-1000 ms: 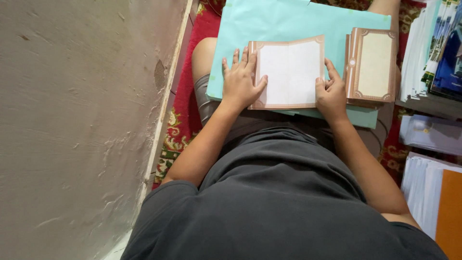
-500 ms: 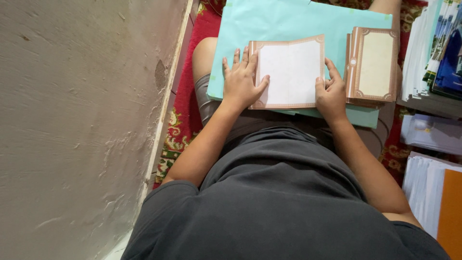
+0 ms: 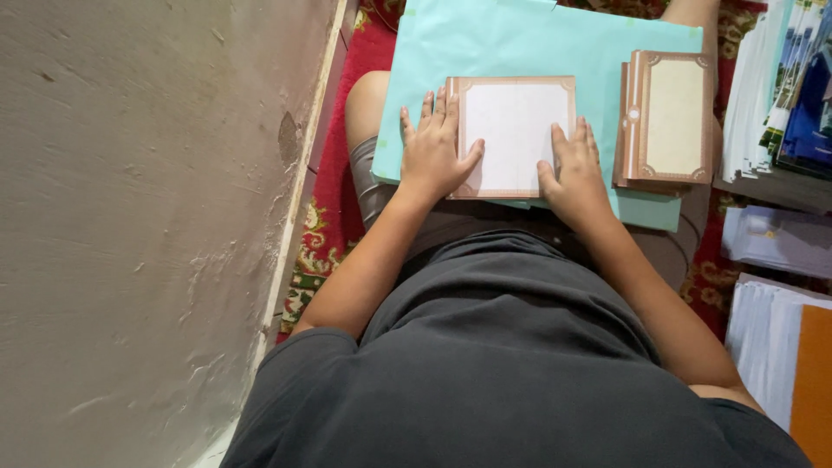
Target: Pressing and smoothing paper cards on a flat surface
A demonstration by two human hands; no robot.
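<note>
Hands lie flat and open on a white card with a brown ornamental border (image 3: 513, 134), which rests on a pale turquoise sheet (image 3: 520, 43) spread over the person's lap. The left hand (image 3: 431, 154) presses palm-down on the card's left edge, fingers spread and pointing away from the body, thumb stretched across the lower left corner; it grips nothing. The right hand (image 3: 574, 166) lies palm-down over the card's lower right corner, fingers together and straight, likewise only pressing, not clasping. The card sits between the two hands, square to the body and flat on the sheet.

Just to the right of the right hand, a small stack of similar brown-bordered cards (image 3: 666, 121) rests on the same sheet, its top face cream coloured, apart from the white card. Further right of that hand, piles of printed paper (image 3: 780, 87) stand beside the lap, and a white stack with an orange cover (image 3: 793, 364) lies nearer the body. Left of the left hand, a red patterned carpet (image 3: 334, 191) shows beside the bare knee, and beyond it a rough plaster wall (image 3: 139, 225).
</note>
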